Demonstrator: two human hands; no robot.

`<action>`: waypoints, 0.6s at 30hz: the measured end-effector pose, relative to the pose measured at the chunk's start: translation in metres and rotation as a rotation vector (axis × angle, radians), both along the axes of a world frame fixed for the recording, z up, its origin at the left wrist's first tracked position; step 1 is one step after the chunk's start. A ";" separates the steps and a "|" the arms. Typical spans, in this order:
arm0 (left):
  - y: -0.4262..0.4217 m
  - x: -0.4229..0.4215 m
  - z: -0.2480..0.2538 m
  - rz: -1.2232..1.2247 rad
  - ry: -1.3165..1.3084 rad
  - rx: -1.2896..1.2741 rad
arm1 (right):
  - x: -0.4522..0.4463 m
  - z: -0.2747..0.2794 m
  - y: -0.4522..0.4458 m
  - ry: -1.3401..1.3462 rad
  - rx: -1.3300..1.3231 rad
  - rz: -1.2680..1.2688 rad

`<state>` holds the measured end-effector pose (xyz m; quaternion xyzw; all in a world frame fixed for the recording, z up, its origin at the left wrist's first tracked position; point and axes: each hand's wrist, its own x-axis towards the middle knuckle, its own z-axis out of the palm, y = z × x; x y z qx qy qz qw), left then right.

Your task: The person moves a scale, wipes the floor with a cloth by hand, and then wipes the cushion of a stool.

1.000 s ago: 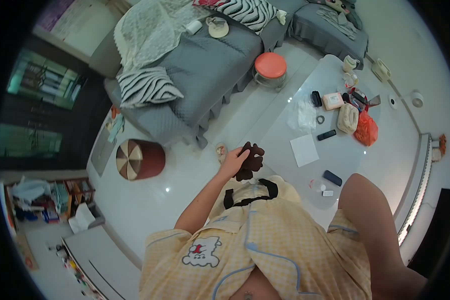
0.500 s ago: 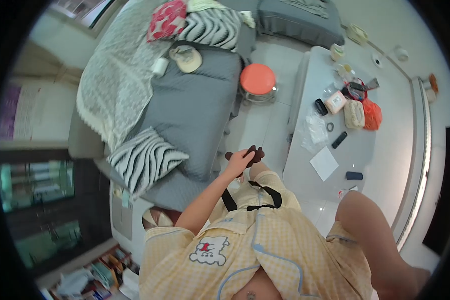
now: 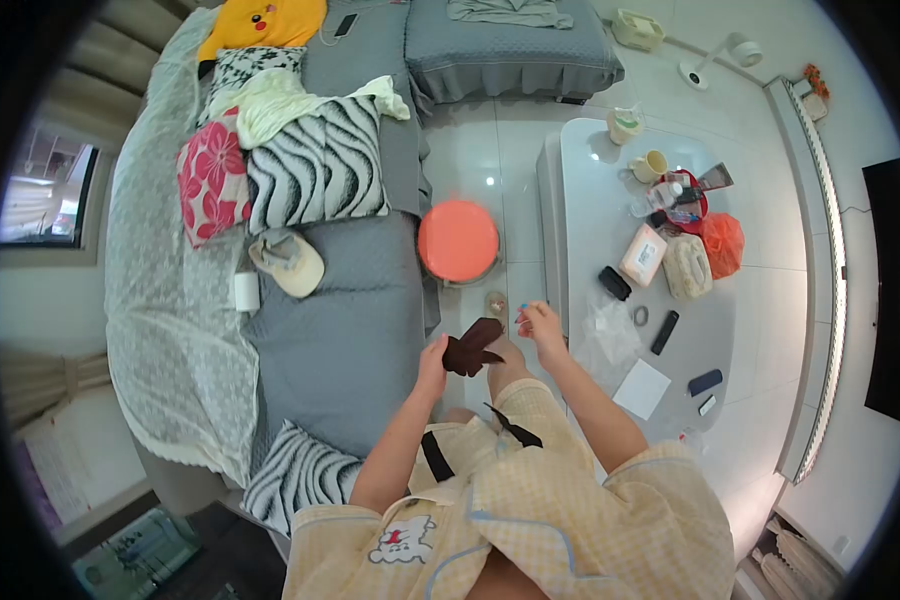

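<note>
A dark brown cloth item [image 3: 475, 350] with floppy lobes hangs at the middle of the view, over the lap. My left hand [image 3: 433, 366] is closed on its left side. To the right of the cloth, apart from it, my right hand [image 3: 540, 325] is raised with bent fingers near the table's left edge; whether anything small is between its fingertips is too small to tell. Black straps [image 3: 436, 457] lie on the yellow checked clothing [image 3: 570, 500].
A red round stool [image 3: 458, 241] stands ahead, between the grey sofa [image 3: 340, 355] and the white table [image 3: 585, 170]. On the table are a cup [image 3: 649, 166], tissue pack [image 3: 643, 254], red bag [image 3: 723, 245], remote [image 3: 665, 332] and paper [image 3: 642, 389].
The view has turned left and the stool is now more central. My right hand has come up from the right side towards the cloth. My left hand still holds the cloth, which hangs differently.
</note>
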<state>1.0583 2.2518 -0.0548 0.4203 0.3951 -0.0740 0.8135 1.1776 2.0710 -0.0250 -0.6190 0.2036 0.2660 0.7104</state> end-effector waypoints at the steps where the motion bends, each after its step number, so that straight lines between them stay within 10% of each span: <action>1: 0.015 0.018 -0.015 -0.008 0.018 -0.005 | 0.014 -0.021 0.012 0.076 -0.051 0.063; 9: 0.108 0.148 -0.171 -0.282 0.249 0.561 | 0.115 -0.248 0.062 0.197 -0.292 0.190; 13: 0.160 0.189 -0.299 -0.600 0.450 0.923 | 0.156 -0.350 0.076 -0.046 -0.859 0.480; 18: 0.185 0.235 -0.405 -0.605 0.488 0.629 | 0.177 -0.456 0.094 -0.095 -0.830 0.263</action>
